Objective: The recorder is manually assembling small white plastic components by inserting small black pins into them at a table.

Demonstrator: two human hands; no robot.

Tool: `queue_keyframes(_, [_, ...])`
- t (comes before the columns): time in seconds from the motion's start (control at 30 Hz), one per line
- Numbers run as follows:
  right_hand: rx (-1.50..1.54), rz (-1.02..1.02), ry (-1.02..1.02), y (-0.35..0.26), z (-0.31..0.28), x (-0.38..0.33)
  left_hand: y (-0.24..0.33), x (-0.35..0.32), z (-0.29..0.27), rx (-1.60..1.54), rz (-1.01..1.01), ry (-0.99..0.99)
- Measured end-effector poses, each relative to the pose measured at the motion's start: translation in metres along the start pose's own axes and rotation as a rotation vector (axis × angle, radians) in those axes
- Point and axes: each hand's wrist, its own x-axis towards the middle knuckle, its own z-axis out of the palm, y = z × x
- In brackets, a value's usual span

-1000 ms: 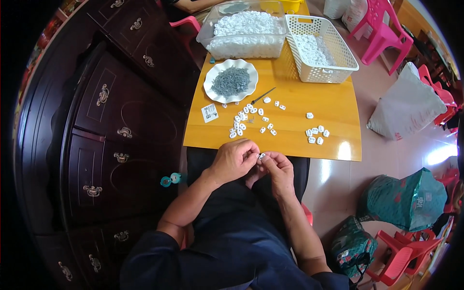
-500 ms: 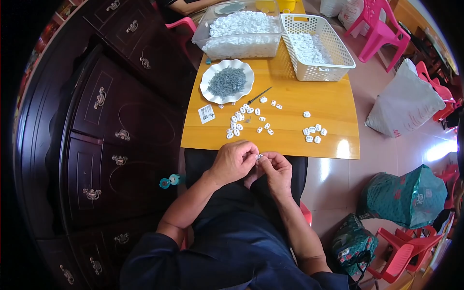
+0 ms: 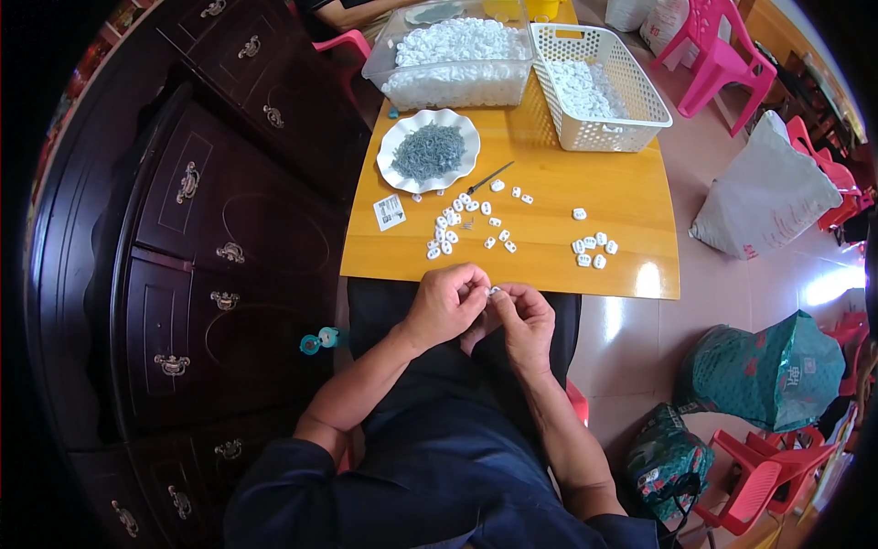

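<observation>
Just in front of the table's near edge, my left hand point(image 3: 446, 306) and my right hand point(image 3: 528, 334) meet in a pinch. Between their fingertips is a small white plastic piece point(image 3: 495, 291), mostly covered by the fingers. Loose white pieces with dark holes point(image 3: 445, 234) lie on the table beyond my left hand. A thin dark rod-like tool point(image 3: 491, 178) rests beside them, with a few tiny metal bits point(image 3: 467, 224) nearby. Farther right sits a small cluster of white pieces point(image 3: 589, 243), whose faces carry dark marks.
A scalloped white plate point(image 3: 388, 174) holds a heap of thin grey bits. Behind it stand a clear bin point(image 3: 384, 78) and a white perforated basket point(image 3: 585, 137), both holding white pieces. A printed card point(image 3: 389, 212) lies left. Dark drawers point(image 3: 247, 265) flank the table; bags point(image 3: 764, 371) stand right.
The white piece between my fingertips shows slightly more and seems turned. Both hands stay pinched together in nearly the same place; the view has shifted a little.
</observation>
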Motion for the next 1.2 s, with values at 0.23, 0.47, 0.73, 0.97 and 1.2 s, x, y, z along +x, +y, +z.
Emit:
queue_keyframes(0.23, [-0.089,-0.045,0.004,0.003,-0.004,0.003,0.001,0.005,0.001,0.082,0.071,0.001])
queue_keyframes(0.47, [-0.046,0.01,0.002,0.002,-0.003,0.001,-0.002,0.006,0.001,0.088,0.08,-0.023])
queue_keyframes(0.73, [0.01,0.056,-0.034,-0.007,0.001,-0.002,-0.003,0.004,0.0,0.07,0.051,-0.026])
queue_keyframes(0.97, [0.003,0.038,-0.052,-0.002,-0.003,0.002,-0.011,0.0,-0.016,-0.1,-0.045,-0.023])
queue_keyframes(1.2, [0.079,0.068,-0.009,-0.006,-0.002,0.004,-0.025,0.005,-0.046,0.413,0.023,0.19])
